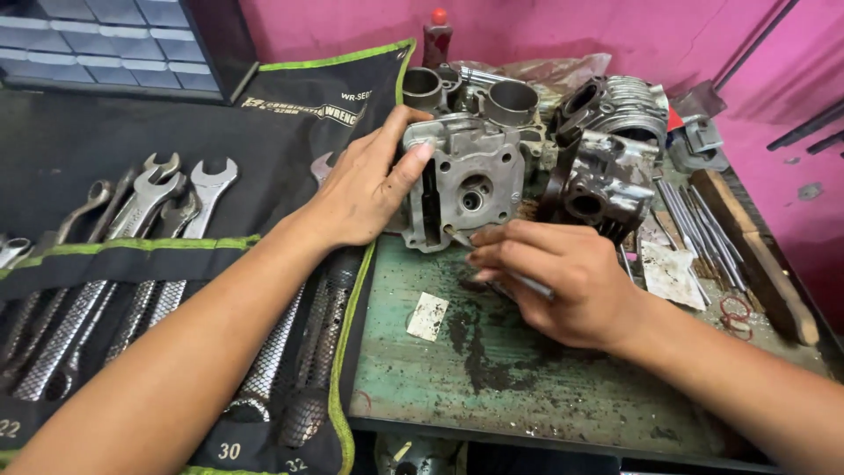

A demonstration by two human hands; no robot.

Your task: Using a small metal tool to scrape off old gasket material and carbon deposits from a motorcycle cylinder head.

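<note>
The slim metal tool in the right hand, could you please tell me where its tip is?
In the head view, the slim metal tool points its tip at the lower edge of the grey aluminium cylinder head, mid-bench, which the left hand steadies.

Both forearms are bare and come in from the lower edge, the left one from the lower left and the right one from the lower right. The left hand (360,189) lies palm down with the fingers spread a little and the thumb stretched out to the right. The right hand (563,281) is curled, its fingertips (482,239) pinched together and pointing to the upper left. The two hands are near each other, not touching.
</note>
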